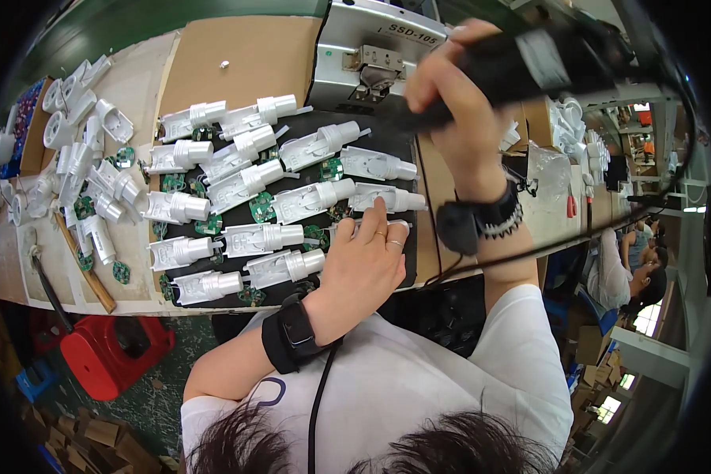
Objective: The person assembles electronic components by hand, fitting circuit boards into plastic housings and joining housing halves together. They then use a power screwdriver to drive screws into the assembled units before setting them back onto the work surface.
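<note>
My right hand [470, 118] is closed around a black corded electric screwdriver [541, 63], raised at the upper right and blurred by motion. Its tip end is beside the silver machine. My left hand [359, 261] lies over the right end of the rows with its fingers stretched out. One fingertip touches a white plastic housing [395, 199]; another housing below it is mostly hidden under the fingers. Several more open white housings [249, 186] lie in slanted rows on a black mat [387, 134]. Green circuit boards [262, 207] sit between them.
Behind the mat stand the silver boxy machine [344, 59] and a cardboard sheet [245, 59]. Loose white housings [118, 186] pile up at the left, near a wooden stick [87, 265]. A red stool [99, 363] is below the table edge. The tool's cable [561, 237] crosses the right side.
</note>
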A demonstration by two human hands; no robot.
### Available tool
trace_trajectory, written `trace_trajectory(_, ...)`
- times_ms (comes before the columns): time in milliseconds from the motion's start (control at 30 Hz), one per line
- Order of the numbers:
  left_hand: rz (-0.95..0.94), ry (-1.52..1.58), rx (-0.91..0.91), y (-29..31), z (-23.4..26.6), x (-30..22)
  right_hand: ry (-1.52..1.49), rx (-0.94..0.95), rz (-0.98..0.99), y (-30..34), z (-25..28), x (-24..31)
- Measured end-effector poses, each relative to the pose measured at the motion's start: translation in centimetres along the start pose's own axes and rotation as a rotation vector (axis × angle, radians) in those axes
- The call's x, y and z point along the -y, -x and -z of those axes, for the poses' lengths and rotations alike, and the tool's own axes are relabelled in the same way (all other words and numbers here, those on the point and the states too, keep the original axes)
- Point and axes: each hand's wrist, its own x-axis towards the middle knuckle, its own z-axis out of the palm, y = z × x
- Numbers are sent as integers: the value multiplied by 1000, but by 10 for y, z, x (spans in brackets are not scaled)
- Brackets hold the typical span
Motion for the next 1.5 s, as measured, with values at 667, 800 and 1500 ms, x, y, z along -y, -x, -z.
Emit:
trace_trajectory(667,-21,-24,-78,2,-6,-1,130,195,-124,72,10,21)
trace_trajectory(800,-21,-40,-82,2,-8,-2,119,195,-121,72,8,20)
trace_trajectory(1500,7,43,-98,-1,7,4,-312,138,77,5,12,25)
